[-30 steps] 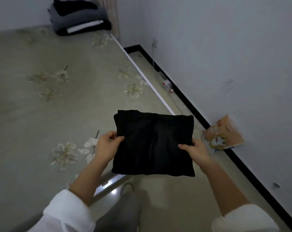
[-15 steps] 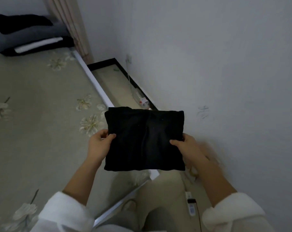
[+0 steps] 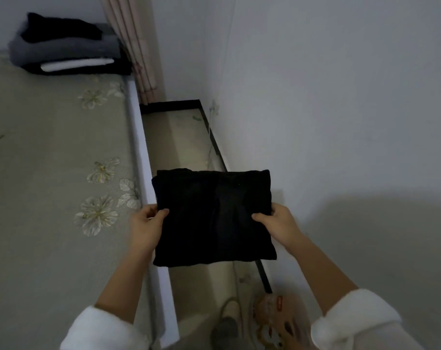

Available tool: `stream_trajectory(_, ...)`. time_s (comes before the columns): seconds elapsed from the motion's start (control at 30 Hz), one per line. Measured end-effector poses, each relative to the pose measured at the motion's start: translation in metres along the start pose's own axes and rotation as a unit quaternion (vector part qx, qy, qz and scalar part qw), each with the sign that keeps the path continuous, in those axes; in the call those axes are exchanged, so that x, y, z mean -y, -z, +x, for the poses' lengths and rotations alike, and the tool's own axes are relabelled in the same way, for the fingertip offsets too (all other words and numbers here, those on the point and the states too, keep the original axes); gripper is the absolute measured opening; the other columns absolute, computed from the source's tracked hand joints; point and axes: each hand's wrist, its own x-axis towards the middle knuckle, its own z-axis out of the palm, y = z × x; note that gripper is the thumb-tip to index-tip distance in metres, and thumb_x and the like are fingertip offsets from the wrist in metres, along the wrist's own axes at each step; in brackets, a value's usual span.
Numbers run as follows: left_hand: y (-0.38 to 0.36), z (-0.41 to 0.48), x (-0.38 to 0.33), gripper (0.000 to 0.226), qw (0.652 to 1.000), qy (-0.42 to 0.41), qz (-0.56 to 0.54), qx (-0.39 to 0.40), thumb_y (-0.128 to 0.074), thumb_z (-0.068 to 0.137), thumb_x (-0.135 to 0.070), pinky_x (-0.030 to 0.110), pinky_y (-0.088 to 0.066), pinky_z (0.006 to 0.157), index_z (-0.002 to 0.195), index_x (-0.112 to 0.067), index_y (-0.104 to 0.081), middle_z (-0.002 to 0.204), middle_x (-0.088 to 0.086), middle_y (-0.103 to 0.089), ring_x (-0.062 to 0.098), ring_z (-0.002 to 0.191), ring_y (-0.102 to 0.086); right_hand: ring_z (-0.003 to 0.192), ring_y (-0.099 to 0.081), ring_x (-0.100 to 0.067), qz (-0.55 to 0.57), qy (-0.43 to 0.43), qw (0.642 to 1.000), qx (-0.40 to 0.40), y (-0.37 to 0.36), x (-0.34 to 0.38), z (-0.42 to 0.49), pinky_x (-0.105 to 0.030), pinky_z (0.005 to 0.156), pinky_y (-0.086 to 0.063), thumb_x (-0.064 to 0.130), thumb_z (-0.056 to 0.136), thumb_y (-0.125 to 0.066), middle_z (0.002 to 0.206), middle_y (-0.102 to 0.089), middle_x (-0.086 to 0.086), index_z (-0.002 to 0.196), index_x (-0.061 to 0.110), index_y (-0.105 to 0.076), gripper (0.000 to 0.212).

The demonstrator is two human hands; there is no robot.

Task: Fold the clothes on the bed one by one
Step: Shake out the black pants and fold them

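Observation:
A folded black garment [image 3: 211,218] hangs in the air as a flat square, above the gap between the bed and the wall. My left hand [image 3: 146,226] grips its left edge, thumb on top and fingers underneath. My right hand [image 3: 277,223] grips the right edge the same way. The bed [image 3: 37,198] with its flowered cover lies to the left. At its far corner sits a stack of folded clothes [image 3: 65,46] in black, grey and white.
A narrow strip of floor [image 3: 179,142] runs between the white bed rail [image 3: 143,157] and the wall [image 3: 340,97]. A curtain [image 3: 136,46] hangs in the far corner. A printed bag [image 3: 272,322] and a slipper [image 3: 227,327] lie on the floor near my feet.
Both hands keep their grip on the folded black garment. My view has swung right and then forward along the bed's edge, bringing the stack and the curtain closer.

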Motion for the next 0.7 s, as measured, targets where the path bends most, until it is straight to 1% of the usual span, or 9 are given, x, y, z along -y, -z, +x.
stream_trajectory(0.07,-0.019,0.004,-0.007,0.012,1.0,0.002,0.004,-0.024,-0.06,0.091,-0.016,0.023,-0.049,0.063,0.1,-0.014,-0.068,0.09,0.002,-0.07,0.013,0.082,-0.067,0.084,-0.067,-0.016,-0.013,-0.007,0.999,0.031,0.018,0.009,0.029,-0.022,0.062,-0.051,0.012,0.085,-0.062,0.095,-0.069,-0.004,0.098,0.013,-0.063,0.013)
stream_trajectory(0.13,-0.027,0.012,-0.014,0.012,0.999,0.003,0.017,-0.046,-0.06,0.091,-0.015,0.025,-0.05,0.066,0.099,-0.014,-0.068,0.09,0.001,-0.07,0.014,0.082,-0.067,0.081,-0.067,-0.016,-0.026,-0.009,0.998,0.059,0.026,0.02,0.058,-0.021,0.058,-0.05,0.014,0.084,-0.061,0.092,-0.069,-0.004,0.096,0.016,-0.063,0.012)
stream_trajectory(0.27,-0.022,0.045,-0.028,0.018,0.994,0.011,0.031,-0.099,-0.061,0.09,-0.016,0.037,-0.054,0.079,0.106,-0.01,-0.068,0.096,0.005,-0.07,0.02,0.088,-0.067,0.086,-0.066,-0.019,-0.044,0.007,0.992,0.118,0.009,0.049,0.12,-0.026,0.066,-0.052,0.012,0.082,-0.063,0.096,-0.069,-0.006,0.098,0.014,-0.064,0.016)
stream_trajectory(0.33,-0.015,0.07,-0.037,0.015,0.99,0.002,0.046,-0.13,-0.061,0.09,-0.016,0.039,-0.054,0.079,0.102,-0.01,-0.068,0.095,0.006,-0.07,0.021,0.087,-0.067,0.088,-0.066,-0.017,-0.054,0.021,0.987,0.152,-0.01,0.067,0.153,-0.024,0.067,-0.051,0.011,0.082,-0.065,0.097,-0.068,-0.004,0.102,0.014,-0.065,0.02)
stream_trajectory(0.43,-0.003,0.117,-0.055,0.016,0.986,0.001,0.041,-0.164,-0.061,0.09,-0.017,0.041,-0.055,0.08,0.103,-0.009,-0.068,0.097,0.007,-0.07,0.021,0.088,-0.067,0.088,-0.066,-0.011,-0.063,0.053,0.979,0.187,-0.039,0.099,0.206,-0.017,0.067,-0.052,0.011,0.083,-0.07,0.096,-0.068,0.003,0.107,0.015,-0.065,0.025)
stream_trajectory(0.5,0.007,0.159,-0.07,0.013,0.983,-0.006,0.035,-0.179,-0.061,0.09,-0.016,0.042,-0.056,0.08,0.099,-0.012,-0.069,0.095,0.005,-0.071,0.021,0.087,-0.068,0.089,-0.066,-0.009,-0.063,0.074,0.976,0.193,-0.059,0.128,0.247,-0.014,0.069,-0.052,0.013,0.082,-0.074,0.097,-0.069,0.005,0.108,0.016,-0.065,0.027)
stream_trajectory(0.57,0.017,0.204,-0.087,0.01,0.983,-0.009,0.022,-0.184,-0.061,0.09,-0.017,0.041,-0.057,0.079,0.098,-0.016,-0.069,0.094,0.003,-0.071,0.021,0.087,-0.069,0.087,-0.067,-0.01,-0.062,0.089,0.979,0.173,-0.082,0.16,0.286,-0.017,0.07,-0.052,0.016,0.079,-0.076,0.094,-0.07,0.005,0.099,0.018,-0.067,0.022)
stream_trajectory(0.63,0.029,0.25,-0.107,0.012,0.982,-0.005,0.009,-0.189,-0.062,0.091,-0.018,0.04,-0.057,0.078,0.1,-0.016,-0.068,0.095,0.002,-0.071,0.021,0.088,-0.069,0.082,-0.068,-0.009,-0.052,0.102,0.982,0.152,-0.106,0.197,0.322,-0.018,0.067,-0.052,0.017,0.077,-0.079,0.088,-0.071,0.006,0.09,0.022,-0.068,0.018)
stream_trajectory(0.7,0.042,0.291,-0.131,0.011,0.98,-0.004,0.005,-0.198,-0.061,0.091,-0.018,0.038,-0.056,0.077,0.101,-0.016,-0.067,0.096,0.002,-0.07,0.022,0.089,-0.068,0.08,-0.068,-0.007,-0.047,0.115,0.981,0.151,-0.13,0.236,0.352,-0.016,0.063,-0.051,0.017,0.076,-0.079,0.086,-0.071,0.009,0.089,0.024,-0.068,0.019)
